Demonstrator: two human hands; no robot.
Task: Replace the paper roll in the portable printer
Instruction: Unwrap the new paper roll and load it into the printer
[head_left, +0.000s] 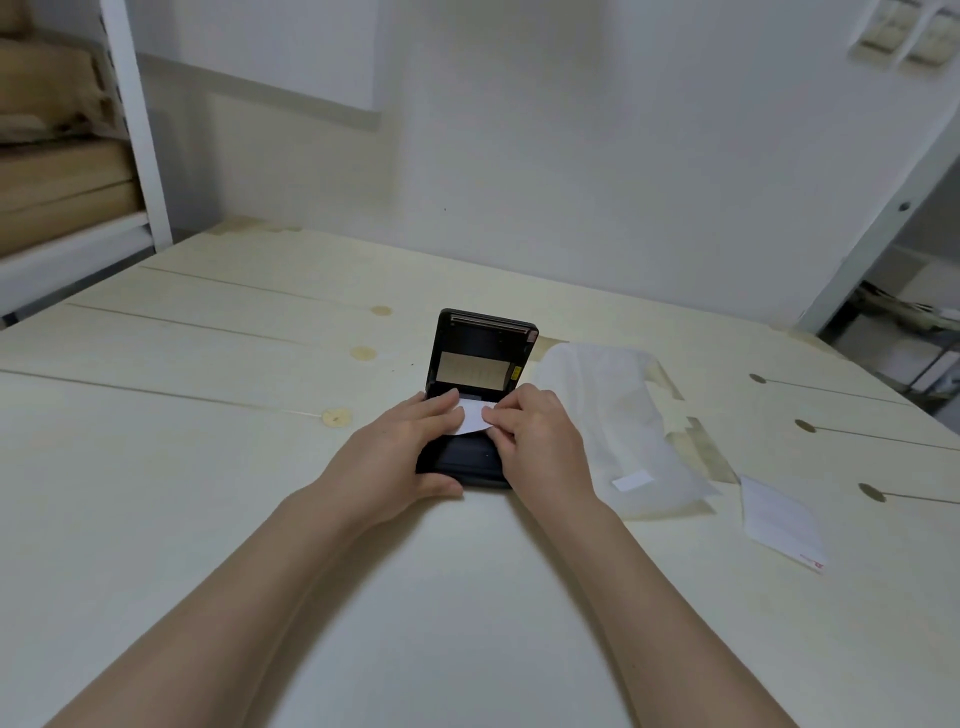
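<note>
**tapehead_42:** Looking at this, the feeding step is being done. The portable printer (467, 460) is sitting near the middle of the worktop (208, 467), and its lid (480, 338) is being left open, standing upright at the far end. The paper tail (471, 419) is being drawn out over the body toward the near side. The paper roll itself is being hidden by fingers, so it can't be told whether it's seated properly.

**rollswap_guy:** Agreed. The printer is being steadied by the left hand (405, 452), which is being curled round its left edge with the thumb along the near edge. The paper tail is being pinched at its right side by the right hand (540, 447), thumb against fingers. So both hands are being kept busy, neither is loose.

**tapehead_42:** The clear wrapper (623, 415) is lying just right of the printer, and a white slip (779, 519) further right, both well out of the way.

**rollswap_guy:** Next move, probably: the lid is being asked to come down. For that the tail is needing to be kept straight and flat across where the lid's free edge lands, and the fingers are needing to be cleared first, or the paper is being pinched crooked.
</note>
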